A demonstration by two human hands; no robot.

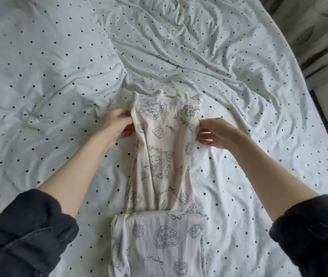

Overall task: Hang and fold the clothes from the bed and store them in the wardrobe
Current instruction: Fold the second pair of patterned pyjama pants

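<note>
A cream garment (163,160) with grey line drawings and a lace top edge lies lengthwise on the bed, its lower part folded over into a wider band near me. My left hand (117,124) pinches the garment's left edge just below the lace. At the opposite edge, level with it, my right hand (217,133) grips the cloth with curled fingers. Both sleeves are dark and pushed up to the elbows.
The bed is covered by a wrinkled white sheet (59,76) with small black dots. Its right edge curves past a leaf-patterned curtain (315,27) and a dark strip of floor (327,124).
</note>
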